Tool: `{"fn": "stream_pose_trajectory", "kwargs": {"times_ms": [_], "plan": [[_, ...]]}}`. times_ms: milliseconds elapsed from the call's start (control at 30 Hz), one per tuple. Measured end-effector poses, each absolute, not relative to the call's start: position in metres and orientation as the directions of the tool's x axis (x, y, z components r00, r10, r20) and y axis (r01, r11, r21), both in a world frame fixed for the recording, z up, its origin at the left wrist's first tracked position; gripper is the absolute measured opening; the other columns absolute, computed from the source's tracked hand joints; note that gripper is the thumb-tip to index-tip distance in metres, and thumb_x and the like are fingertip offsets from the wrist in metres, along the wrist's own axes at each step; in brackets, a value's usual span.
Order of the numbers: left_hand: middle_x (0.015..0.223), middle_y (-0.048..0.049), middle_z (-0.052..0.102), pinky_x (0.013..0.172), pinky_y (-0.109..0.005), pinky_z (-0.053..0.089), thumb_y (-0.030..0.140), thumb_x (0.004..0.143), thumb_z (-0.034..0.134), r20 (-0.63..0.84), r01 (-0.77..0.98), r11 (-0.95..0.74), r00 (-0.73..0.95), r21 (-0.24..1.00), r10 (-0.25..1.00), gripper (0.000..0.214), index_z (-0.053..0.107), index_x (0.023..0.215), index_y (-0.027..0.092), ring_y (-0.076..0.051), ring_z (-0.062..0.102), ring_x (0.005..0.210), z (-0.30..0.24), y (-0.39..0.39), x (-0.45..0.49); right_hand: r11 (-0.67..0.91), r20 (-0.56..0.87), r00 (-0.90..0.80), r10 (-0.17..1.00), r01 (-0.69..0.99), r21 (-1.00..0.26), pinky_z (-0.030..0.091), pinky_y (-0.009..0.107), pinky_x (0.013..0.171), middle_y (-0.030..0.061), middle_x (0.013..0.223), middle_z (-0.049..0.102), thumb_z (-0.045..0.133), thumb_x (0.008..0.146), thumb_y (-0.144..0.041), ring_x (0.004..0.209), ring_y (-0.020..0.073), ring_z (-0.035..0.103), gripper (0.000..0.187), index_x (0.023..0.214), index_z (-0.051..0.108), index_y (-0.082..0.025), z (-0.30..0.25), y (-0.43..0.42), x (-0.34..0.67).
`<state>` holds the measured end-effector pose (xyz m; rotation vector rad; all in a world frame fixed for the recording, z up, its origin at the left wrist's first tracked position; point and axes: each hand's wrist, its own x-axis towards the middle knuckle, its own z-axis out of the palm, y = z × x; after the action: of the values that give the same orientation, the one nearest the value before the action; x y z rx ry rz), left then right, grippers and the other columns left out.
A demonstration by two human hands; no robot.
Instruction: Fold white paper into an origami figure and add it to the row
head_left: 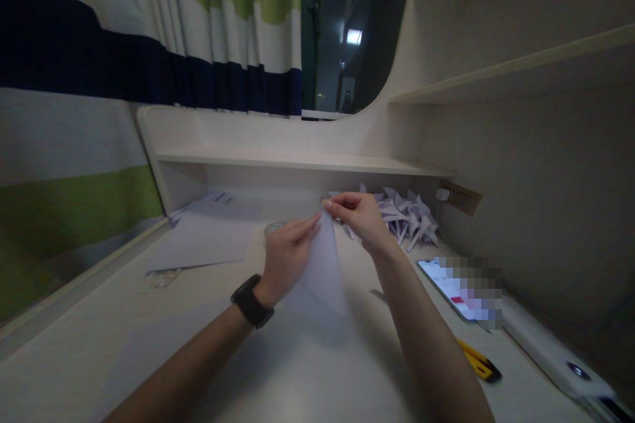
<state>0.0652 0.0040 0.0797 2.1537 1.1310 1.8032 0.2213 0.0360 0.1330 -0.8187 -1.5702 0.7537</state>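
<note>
A sheet of white paper [322, 277], its lower part blurred, is held up above the desk between my two hands. My left hand [290, 254], with a black watch on the wrist, is closed on the paper's left side near the top. At the paper's upper tip, my right hand [357, 215] pinches with thumb and forefinger. Behind the right hand lies a pile of folded white paper pieces [404, 211]. Part of a round clear object [274, 227] shows behind my left hand.
A stack of white paper [203, 238] lies at the back left of the desk [278, 370]. On the right are a lit phone [446, 287], a yellow and black cutter [480, 365] and a long white device [550, 350]. A shelf [297, 160] runs across the back.
</note>
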Motion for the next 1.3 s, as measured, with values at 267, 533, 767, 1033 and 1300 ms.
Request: {"fn": "stream_pose_trajectory", "kwargs": {"times_ms": [267, 533, 767, 1033, 1300], "plan": [[0.105, -0.0015, 0.073, 0.085, -0.030, 0.054, 0.025, 0.088, 0.059, 0.764, 0.444, -0.679, -0.019, 0.585, 0.645, 0.022, 0.073, 0.105, 0.027, -0.019, 0.069, 0.094, 0.0812, 0.0026, 0.0659, 0.538, 0.528, -0.104, 0.843, 0.122, -0.834, 0.036, 0.024, 0.045, 0.0018, 0.051, 0.061, 0.077, 0.062, -0.041, 0.046, 0.0111, 0.049, 0.027, 0.061, 0.070, -0.015, 0.1299, 0.0389, 0.2210], [0.104, -0.0003, 0.073, 0.081, -0.030, 0.055, 0.027, 0.086, 0.062, 0.716, 0.413, -0.638, -0.053, 0.650, 0.696, 0.021, 0.073, 0.104, 0.028, -0.019, 0.069, 0.092, 0.0801, 0.0040, 0.0661, 0.529, 0.522, -0.084, 0.848, 0.126, -0.839, 0.036, 0.024, 0.046, 0.0025, 0.052, 0.062, 0.075, 0.064, -0.040, 0.047, 0.0115, 0.050, 0.027, 0.061, 0.070, -0.015, 0.1290, 0.0412, 0.2224], [0.106, -0.0011, 0.073, 0.082, -0.029, 0.055, 0.026, 0.086, 0.061, 0.714, 0.396, -0.644, -0.042, 0.654, 0.699, 0.023, 0.072, 0.107, 0.026, -0.018, 0.069, 0.093, 0.0805, 0.0038, 0.0656, 0.527, 0.522, -0.066, 0.850, 0.106, -0.844, 0.038, 0.024, 0.046, 0.0024, 0.053, 0.062, 0.077, 0.062, -0.044, 0.047, 0.0119, 0.050, 0.029, 0.063, 0.070, -0.015, 0.1273, 0.0420, 0.2205], [0.106, -0.0014, 0.073, 0.082, -0.030, 0.054, 0.026, 0.087, 0.061, 0.719, 0.394, -0.648, -0.047, 0.652, 0.694, 0.023, 0.072, 0.106, 0.027, -0.019, 0.069, 0.094, 0.0760, 0.0074, 0.0663, 0.480, 0.479, -0.039, 0.877, 0.068, -0.874, 0.041, 0.023, 0.048, 0.0062, 0.059, 0.065, 0.069, 0.067, -0.061, 0.053, 0.0140, 0.057, 0.048, 0.067, 0.071, -0.013, 0.1315, 0.0394, 0.2219], [0.102, -0.0018, 0.074, 0.078, -0.028, 0.055, 0.023, 0.085, 0.062, 0.731, 0.418, -0.656, -0.027, 0.628, 0.682, 0.022, 0.073, 0.105, 0.025, -0.018, 0.070, 0.089, 0.0806, 0.0024, 0.0673, 0.507, 0.510, -0.001, 0.860, 0.104, -0.856, 0.037, 0.026, 0.046, 0.0031, 0.050, 0.061, 0.077, 0.060, -0.039, 0.045, 0.0128, 0.050, 0.025, 0.059, 0.070, -0.015, 0.1255, 0.0436, 0.2192]]}}
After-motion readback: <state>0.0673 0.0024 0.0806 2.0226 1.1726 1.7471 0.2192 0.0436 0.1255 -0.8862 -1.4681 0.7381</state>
